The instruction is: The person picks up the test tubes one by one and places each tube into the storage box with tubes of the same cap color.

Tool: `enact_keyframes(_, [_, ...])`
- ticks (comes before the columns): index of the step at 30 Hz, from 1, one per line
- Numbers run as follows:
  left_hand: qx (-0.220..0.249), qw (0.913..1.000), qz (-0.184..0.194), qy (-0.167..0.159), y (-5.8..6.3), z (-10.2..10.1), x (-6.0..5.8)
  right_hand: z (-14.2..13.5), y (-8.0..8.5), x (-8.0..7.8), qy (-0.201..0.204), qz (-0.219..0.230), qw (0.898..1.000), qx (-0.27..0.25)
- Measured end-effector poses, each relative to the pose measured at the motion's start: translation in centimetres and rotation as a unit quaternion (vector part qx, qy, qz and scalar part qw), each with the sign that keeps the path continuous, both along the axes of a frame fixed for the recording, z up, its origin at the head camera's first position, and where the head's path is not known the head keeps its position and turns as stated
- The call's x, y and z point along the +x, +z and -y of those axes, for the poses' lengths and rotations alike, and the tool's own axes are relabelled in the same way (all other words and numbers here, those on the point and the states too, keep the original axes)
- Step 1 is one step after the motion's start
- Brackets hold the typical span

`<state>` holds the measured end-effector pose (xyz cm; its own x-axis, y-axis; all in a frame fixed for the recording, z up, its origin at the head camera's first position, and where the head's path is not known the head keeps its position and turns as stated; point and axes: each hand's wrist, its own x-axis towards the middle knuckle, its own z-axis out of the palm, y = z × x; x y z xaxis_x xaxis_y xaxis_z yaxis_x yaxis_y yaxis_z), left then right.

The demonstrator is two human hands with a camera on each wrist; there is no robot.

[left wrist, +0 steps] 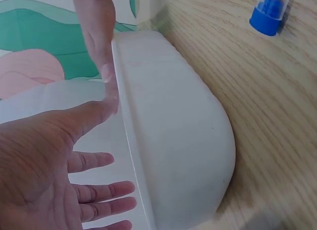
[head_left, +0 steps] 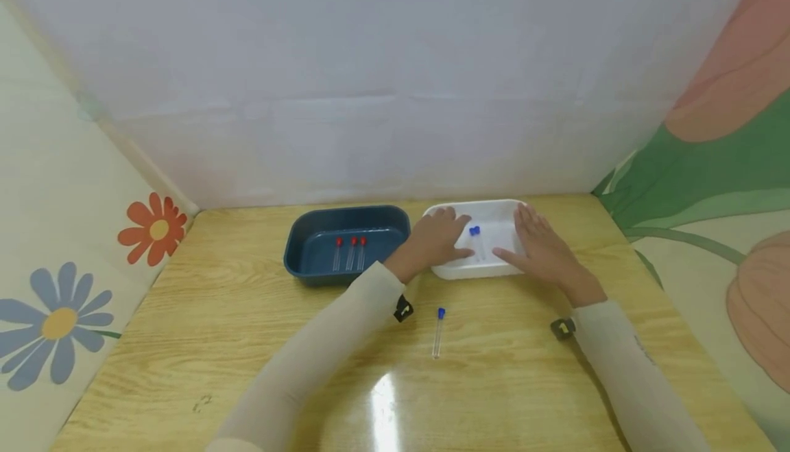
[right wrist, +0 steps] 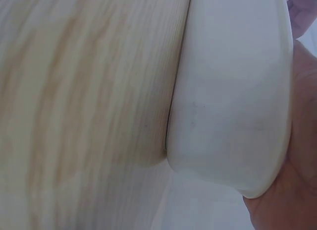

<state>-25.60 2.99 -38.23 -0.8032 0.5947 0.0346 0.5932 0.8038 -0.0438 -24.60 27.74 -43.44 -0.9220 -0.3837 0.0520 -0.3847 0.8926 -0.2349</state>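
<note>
A white tray [head_left: 475,272] stands toward the back of the table, with blue-capped clear tubes [head_left: 474,231] lying inside. My left hand [head_left: 435,239] is over the tray's left end, its fingers extended; in the left wrist view the same hand [left wrist: 54,160] has spread fingers above the tray's inside, and the thumb reaches near the rim. At the opposite end, my right hand [head_left: 546,252] rests along the right rim with straight fingers. The right wrist view shows its palm [right wrist: 297,175] against the tray's edge. Neither hand holds a tube.
One blue-capped tube [head_left: 438,334] lies on the table [head_left: 500,383] in front of the white tray; its cap [left wrist: 266,21] shows in the left wrist view. Left of the white tray, a dark blue tray [head_left: 308,274] contains three red-capped tubes [head_left: 352,253]. A white wall covering rises behind.
</note>
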Motion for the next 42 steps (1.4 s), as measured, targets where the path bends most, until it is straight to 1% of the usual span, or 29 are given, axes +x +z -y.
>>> enact_keyframes(10, [-0.005, 0.9999, -0.015, -0.006, 0.0, 0.0, 1.0, -0.2, -0.1, 0.0, 0.001, -0.004, 1.000, -0.001])
enact_keyframes(18, [0.008, 0.9996, -0.023, -0.012, 0.4, 0.3, 1.9, -0.1, 0.0, -0.1, 0.005, -0.002, 1.000, -0.001])
enact_keyframes(27, [0.015, 0.9993, -0.033, -0.006, 0.8, 1.0, 2.6, -0.1, -0.1, -0.2, 0.006, -0.004, 1.000, -0.004])
enact_keyframes(32, [0.018, 0.9994, -0.028, -0.004, 0.6, 1.3, 2.8, -0.2, -0.1, -0.1, 0.007, -0.001, 1.000, -0.001])
enact_keyframes(36, [0.033, 0.9991, -0.025, -0.006, 0.3, 1.5, 2.9, -0.1, 0.1, 0.0, 0.005, 0.000, 1.000, -0.002])
enact_keyframes(42, [0.043, 0.9987, -0.027, -0.010, 0.3, 2.1, 3.7, 0.0, 0.2, 0.0, 0.003, 0.002, 1.000, -0.005])
